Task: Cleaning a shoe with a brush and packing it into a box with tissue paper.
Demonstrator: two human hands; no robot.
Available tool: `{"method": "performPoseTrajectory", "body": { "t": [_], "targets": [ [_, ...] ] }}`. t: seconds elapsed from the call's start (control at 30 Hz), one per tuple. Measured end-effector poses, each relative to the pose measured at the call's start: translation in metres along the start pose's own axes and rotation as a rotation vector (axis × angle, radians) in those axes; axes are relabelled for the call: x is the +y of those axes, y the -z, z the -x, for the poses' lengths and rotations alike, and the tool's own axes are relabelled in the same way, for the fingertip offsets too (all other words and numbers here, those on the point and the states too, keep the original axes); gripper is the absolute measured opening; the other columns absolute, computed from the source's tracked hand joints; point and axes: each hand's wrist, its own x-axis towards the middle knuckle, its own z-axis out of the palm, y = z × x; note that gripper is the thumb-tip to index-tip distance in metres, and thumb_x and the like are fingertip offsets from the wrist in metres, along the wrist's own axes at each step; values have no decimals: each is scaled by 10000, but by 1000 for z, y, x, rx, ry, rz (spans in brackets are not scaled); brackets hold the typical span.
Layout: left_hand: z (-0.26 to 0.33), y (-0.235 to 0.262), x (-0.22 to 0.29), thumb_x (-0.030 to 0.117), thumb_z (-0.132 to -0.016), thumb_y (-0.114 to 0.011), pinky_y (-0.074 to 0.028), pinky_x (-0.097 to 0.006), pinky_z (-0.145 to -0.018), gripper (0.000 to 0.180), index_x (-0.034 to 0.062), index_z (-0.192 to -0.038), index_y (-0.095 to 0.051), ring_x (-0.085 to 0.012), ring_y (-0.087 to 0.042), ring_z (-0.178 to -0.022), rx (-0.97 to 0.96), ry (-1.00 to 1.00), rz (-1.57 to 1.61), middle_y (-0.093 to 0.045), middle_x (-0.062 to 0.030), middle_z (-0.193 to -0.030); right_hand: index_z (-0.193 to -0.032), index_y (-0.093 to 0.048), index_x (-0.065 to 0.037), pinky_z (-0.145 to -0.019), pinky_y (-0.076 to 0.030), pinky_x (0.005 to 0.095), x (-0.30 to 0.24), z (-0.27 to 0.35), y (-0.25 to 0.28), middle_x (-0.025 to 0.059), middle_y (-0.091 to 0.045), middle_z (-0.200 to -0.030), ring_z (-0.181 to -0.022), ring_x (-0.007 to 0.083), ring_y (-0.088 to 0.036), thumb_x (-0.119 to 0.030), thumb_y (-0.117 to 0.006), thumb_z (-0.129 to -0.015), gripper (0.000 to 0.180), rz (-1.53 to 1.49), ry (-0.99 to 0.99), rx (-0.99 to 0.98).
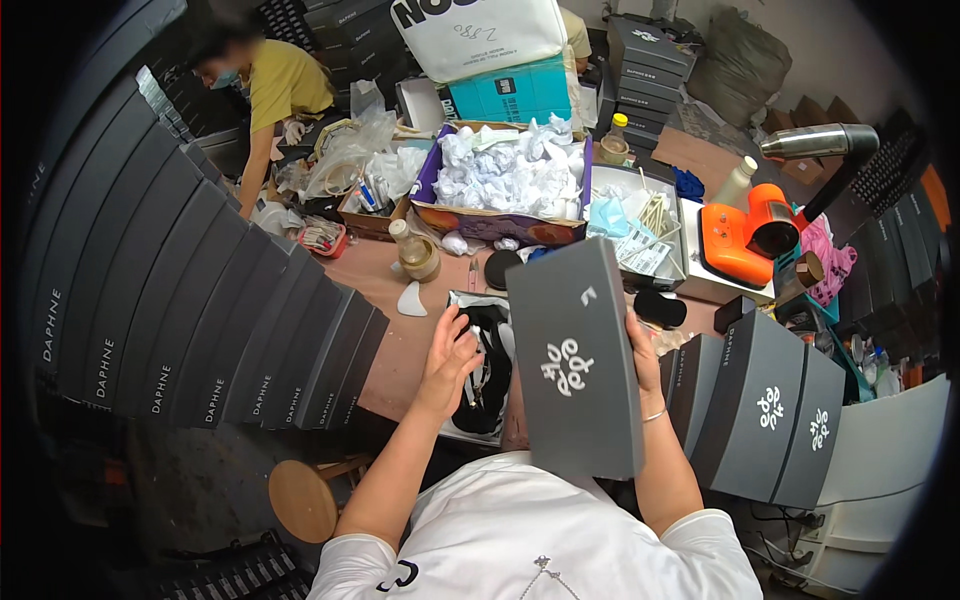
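Observation:
My right hand grips the right edge of a dark grey shoebox lid with white lettering on its face. The lid is tilted up in front of me, and part of the hand is hidden behind it. To its left lies an open shoebox with black shoes inside, partly covered by white paper. My left hand hovers at that box's left side, fingers apart and holding nothing.
Stacked grey shoeboxes rise at the left; more grey boxes stand right. Behind are a carton of crumpled paper, a glass bottle and an orange device. A person in yellow works far left.

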Motion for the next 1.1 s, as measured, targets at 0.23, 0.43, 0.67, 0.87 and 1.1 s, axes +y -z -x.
{"method": "performPoseTrajectory", "body": {
  "t": [0.23, 0.43, 0.67, 0.87, 1.1],
  "targets": [
    [1, 1, -20, 382, -848, -711, -370, -365, -1028, 809, 45, -1442, -276, -220, -413, -1264, -14, 41, 145, -420, -119, -1369, -1110, -611, -31, -733, -540, 276, 57, -31, 48, 67, -658, -969, -876, 156, -645, -344, -591, -937, 359, 254, -42, 53],
    [0, 81, -42, 266, -828, -740, -462, -376, -911, 646, 21, -1339, -429, -243, -572, -1058, 384, -413, -986, -541, -149, -1214, -1059, -607, -4, -721, -531, 259, 119, 24, 75, 52, -640, -918, -857, 128, -630, -157, -569, -943, 195, 739, -18, 249],
    [39, -22, -45, 101, -876, -668, -477, -227, -771, 338, -17, -1166, -540, -115, -593, -831, -214, 127, -220, -617, -65, -937, -1197, -581, 4, -811, -510, 251, 102, 82, 7, 46, -648, -985, -898, 102, -610, -72, -619, -907, 302, 676, 245, 16],
    [76, -55, -82, 42, -874, -646, -493, -231, -769, 325, -12, -1172, -527, -110, -593, -826, -322, 476, -160, -615, -54, -937, -1044, -590, -12, -730, -501, 228, 96, 124, 42, 15, -618, -870, -788, 79, -584, -122, -579, -946, 148, 503, 35, 101],
    [96, -45, -109, 97, -882, -649, -493, -241, -729, 249, 10, -1105, -580, -105, -592, -779, -452, 656, -417, -617, -22, -887, -897, -570, -48, -709, -538, 331, 150, 247, 176, 54, -552, -844, -778, 184, -616, -182, -549, -934, 140, -67, -130, 669]
  ]
}}
